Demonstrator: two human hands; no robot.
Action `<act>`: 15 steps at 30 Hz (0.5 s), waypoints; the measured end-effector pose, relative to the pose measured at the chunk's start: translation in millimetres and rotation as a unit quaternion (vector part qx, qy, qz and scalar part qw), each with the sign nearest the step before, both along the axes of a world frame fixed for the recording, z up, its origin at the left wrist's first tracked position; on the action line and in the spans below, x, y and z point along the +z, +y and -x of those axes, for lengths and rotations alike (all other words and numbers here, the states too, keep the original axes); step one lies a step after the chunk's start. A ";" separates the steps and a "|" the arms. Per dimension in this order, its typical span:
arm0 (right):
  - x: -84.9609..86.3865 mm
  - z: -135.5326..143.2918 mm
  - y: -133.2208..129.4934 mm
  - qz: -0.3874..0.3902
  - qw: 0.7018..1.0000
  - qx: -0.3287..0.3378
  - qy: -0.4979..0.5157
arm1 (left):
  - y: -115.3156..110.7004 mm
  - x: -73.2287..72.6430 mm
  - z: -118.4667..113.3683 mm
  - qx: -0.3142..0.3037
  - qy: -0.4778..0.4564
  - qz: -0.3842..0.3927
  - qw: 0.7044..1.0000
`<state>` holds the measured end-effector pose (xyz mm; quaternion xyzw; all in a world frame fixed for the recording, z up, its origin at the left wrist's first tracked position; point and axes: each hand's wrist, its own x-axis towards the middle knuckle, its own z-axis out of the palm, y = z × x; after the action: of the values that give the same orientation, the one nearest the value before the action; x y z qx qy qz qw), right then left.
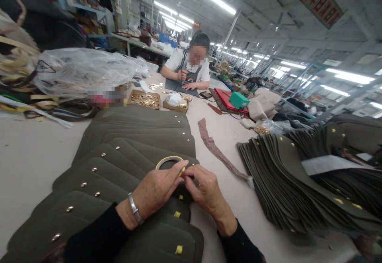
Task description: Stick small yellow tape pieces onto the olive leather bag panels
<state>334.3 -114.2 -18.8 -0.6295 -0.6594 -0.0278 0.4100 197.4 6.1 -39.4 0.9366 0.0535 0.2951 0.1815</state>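
Note:
My left hand [156, 187], with a silver bracelet at the wrist, pinches a roll of yellow tape [169, 159] over a spread of overlapping dark green panels [128, 175]. Its fingertips meet those of my right hand [205, 185], which is closed at the tape's edge; whatever lies between its thumb and finger is too small to make out. Gold metal studs [94, 169] run along the left part of the panels. Small yellow tape pieces [177, 214] stick to their right side, near my wrists.
A fanned stack of dark panels [277, 179] lies at the right. A brown strip [219, 151] crosses the table. Beyond are a box of gold parts [145, 99], a plastic bag [86, 70], a red case [227, 102] and a person [188, 66] working opposite.

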 end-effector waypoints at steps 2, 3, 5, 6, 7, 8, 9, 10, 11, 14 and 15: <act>-3.2 -0.6 0.1 -0.011 1.000 -0.009 -0.026 | 0.1 1.1 0.1 -0.014 0.004 0.000 1.000; -4.7 -0.8 0.0 -0.017 0.999 -0.016 -0.037 | 0.1 2.0 0.3 -0.020 0.010 0.001 1.000; -6.9 -0.7 -0.6 -0.030 0.998 -0.033 -0.054 | -0.4 4.6 0.6 -0.024 0.029 0.001 0.999; -7.5 -0.4 -0.9 -0.034 0.997 -0.042 -0.060 | -0.8 6.1 0.6 -0.018 0.040 -0.001 0.999; -7.7 0.1 -1.2 -0.038 0.996 -0.050 -0.064 | -1.4 7.4 0.5 -0.008 0.051 -0.006 0.999; -7.6 1.0 -1.5 -0.039 0.995 -0.058 -0.065 | -1.9 8.7 0.2 0.004 0.061 -0.013 0.998; -7.1 2.4 -1.7 -0.040 0.995 -0.064 -0.060 | -2.6 9.6 -0.4 0.017 0.068 -0.024 0.997; -6.4 4.1 -1.8 -0.039 0.996 -0.072 -0.047 | -3.3 10.3 -1.0 0.028 0.072 -0.035 0.996; -5.6 6.2 -1.6 -0.033 0.996 -0.083 -0.022 | -4.1 10.8 -1.8 0.038 0.069 -0.046 0.996; -4.3 9.8 0.7 0.017 0.982 -0.133 0.131 | -8.6 11.6 -4.1 0.046 0.020 -0.069 0.996; -4.9 8.6 1.9 0.039 0.968 -0.149 0.200 | -10.8 11.9 -4.5 0.040 -0.002 -0.072 0.997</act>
<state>325.7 -112.2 -23.7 -0.7293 -0.4631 0.0635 0.4997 201.9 -4.7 -27.5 0.9438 0.0692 0.3068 0.1019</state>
